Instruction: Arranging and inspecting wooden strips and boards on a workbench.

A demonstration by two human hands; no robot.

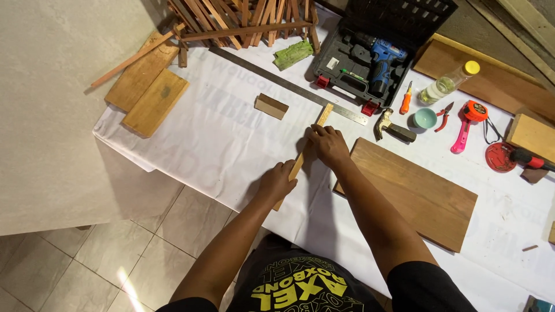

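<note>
The left hand [277, 180] grips the near end of a narrow pale wooden strip [306, 149], fingers curled around it. The right hand [328, 144] presses on the strip's middle, fingers together. The strip lies on the white cloth [219, 138]; its far end touches a long steel ruler [289, 86]. Right of the strip lies a flat brown wooden board [422, 193].

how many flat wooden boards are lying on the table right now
5 at least: two light rectangular boards at the far left corner, a large brown board beside the right hand, a long one and a pale one far right. Others may be hidden.
</note>
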